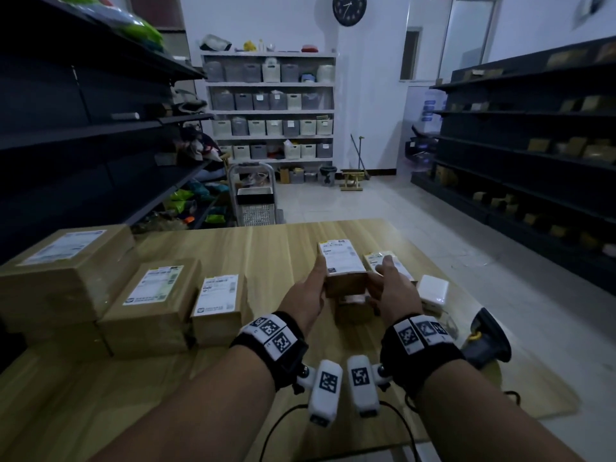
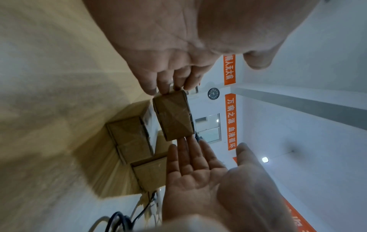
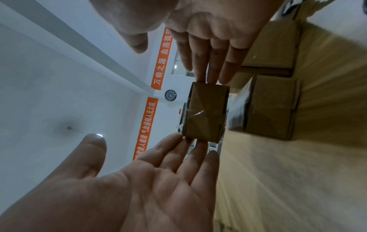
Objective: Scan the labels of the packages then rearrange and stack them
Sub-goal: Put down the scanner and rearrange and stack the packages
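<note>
**Small carton lifted between two flat hands**

While both forearms reach out over the pale wood-grain table (image 1: 206,248), the left hand (image 1: 305,295) and right hand (image 1: 396,295) hold a small brown cardboard package (image 1: 343,270) between straight fingers, pressed flat against its opposite sides, thumbs standing free. The package hangs above the tabletop, its white printed label facing up; the print is too small to read. In the wrist views its end is taped glossy. Under it lies another small brown box (image 1: 355,308), blurred. Just right sits a white rounded plastic block (image 1: 432,291), and nearer the table's right edge a black handheld scanner (image 1: 488,341) with a yellow trigger. To the left, three brown labelled cartons (image 1: 156,305) stand side by side, the largest stacked on another. Behind the held package lies a further labelled box (image 1: 388,265). Beyond the table the floor is pale tile; dark metal shelving (image 1: 533,145) lines both sides, a white rack of grey and cream bins (image 1: 271,108) fills the far wall, and a round dark clock (image 1: 349,9) hangs above. Orange banners (image 2: 231,122) carry white Chinese characters
</note>
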### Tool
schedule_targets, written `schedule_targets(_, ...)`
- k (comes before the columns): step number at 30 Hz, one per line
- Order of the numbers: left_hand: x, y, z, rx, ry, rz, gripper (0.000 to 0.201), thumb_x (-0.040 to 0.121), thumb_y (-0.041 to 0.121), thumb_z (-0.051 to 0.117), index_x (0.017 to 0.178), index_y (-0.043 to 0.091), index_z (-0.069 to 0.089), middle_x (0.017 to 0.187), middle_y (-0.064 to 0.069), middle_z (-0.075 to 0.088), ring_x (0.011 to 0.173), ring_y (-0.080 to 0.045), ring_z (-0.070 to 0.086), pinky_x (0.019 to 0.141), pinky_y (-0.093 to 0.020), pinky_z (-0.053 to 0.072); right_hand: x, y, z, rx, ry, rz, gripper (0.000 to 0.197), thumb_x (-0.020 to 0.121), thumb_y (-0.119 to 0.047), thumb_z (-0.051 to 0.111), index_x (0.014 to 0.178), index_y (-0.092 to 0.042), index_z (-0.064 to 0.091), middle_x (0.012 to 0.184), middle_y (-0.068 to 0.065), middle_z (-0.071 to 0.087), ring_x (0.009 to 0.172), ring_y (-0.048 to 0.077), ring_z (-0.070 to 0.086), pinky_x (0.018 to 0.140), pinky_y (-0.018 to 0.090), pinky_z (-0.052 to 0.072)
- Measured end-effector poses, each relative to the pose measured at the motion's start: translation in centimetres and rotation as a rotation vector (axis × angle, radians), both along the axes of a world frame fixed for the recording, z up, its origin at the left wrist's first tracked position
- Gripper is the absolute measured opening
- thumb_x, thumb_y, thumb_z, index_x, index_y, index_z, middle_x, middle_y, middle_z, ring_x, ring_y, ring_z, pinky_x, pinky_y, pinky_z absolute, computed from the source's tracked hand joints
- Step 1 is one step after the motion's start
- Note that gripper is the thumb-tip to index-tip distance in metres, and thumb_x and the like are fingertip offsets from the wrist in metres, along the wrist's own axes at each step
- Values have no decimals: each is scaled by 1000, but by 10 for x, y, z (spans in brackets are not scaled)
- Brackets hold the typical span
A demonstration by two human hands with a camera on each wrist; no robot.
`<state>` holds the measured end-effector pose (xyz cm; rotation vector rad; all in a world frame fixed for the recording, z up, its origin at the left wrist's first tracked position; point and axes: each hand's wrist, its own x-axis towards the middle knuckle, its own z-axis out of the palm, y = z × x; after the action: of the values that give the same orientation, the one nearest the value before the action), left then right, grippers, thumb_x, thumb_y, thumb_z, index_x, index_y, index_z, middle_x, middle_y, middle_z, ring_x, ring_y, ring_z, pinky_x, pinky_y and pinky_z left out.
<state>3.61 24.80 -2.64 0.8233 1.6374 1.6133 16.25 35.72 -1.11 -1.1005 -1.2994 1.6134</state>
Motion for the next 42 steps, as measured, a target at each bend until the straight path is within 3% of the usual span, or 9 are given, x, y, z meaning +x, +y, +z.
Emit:
schedule_targets(6,-31,-64,17,26,50,202,93,58,117,39,109,49,77,124,26,73,134,-9,61,127,-44,38,-44,-49,8,29,84,118,51,103,-58,51,123,-15,69,107,-1,82,105,17,75,89,44,62)
schedule_targets(10,-54,-117,34,62,12,260,96,70,103,40,130,36,74,135,14,73,134,-8,62,117,-34,45,-83,-87,14,-16,141,271,52,107,-51,49,133,-9,65,119,5,78,115,20,72,101,50,57)
schedule_targets(13,-73,-148,40,59,13,337,111,73,100,39,152,27,65,145,6,70,142,-16,58,127,-41,39,-109,-113,17,-63,137,373,55,108,-52,45,141,-10,60,121,3,74,118,20,68,107,51,52)
schedule_targets(17,-87,-171,40,57,-19,374,116,62,109,46,141,29,72,132,9,76,136,-15,64,122,-39,42,-132,-135,10,-66,142,420,49,108,-53,45,132,-13,63,104,-6,75,101,8,69,82,37,56)
schedule_targets(20,-93,-179,38,50,-54,408,88,90,89,38,144,26,68,117,13,74,133,-17,62,118,-37,43,-138,-145,4,-97,132,425,38,109,-50,46,109,-18,66,100,-5,77,97,9,72,71,31,57)
schedule_targets(23,-97,-182,33,52,-87,411,72,109,72,31,145,20,64,107,18,68,123,-14,59,119,-36,40,-139,-149,-1,-110,112,427,40,108,-51,48,115,-17,67,107,-2,77,102,14,72,78,37,56)
schedule_targets(33,-86,-186,43,24,88,545,43,107,71,47,123,38,68,107,21,68,114,-15,66,110,-42,46,-124,-131,-3,-99,159,416,55,105,-54,51,138,-11,62,126,5,72,117,22,67,87,42,59)
schedule_targets(38,-71,-169,55,87,132,514,70,85,89,51,115,33,78,121,7,80,115,-19,74,113,-56,54,-95,-101,-8,-37,130,246,48,103,-57,53,122,-17,70,121,4,75,114,23,70,98,50,59)
schedule_targets(42,-49,-134,41,61,73,376,52,107,68,51,123,24,74,128,0,77,123,-21,71,112,-52,56,-63,-69,-8,-1,45,115,45,104,-58,49,113,-20,72,116,1,75,109,21,69,92,49,60)
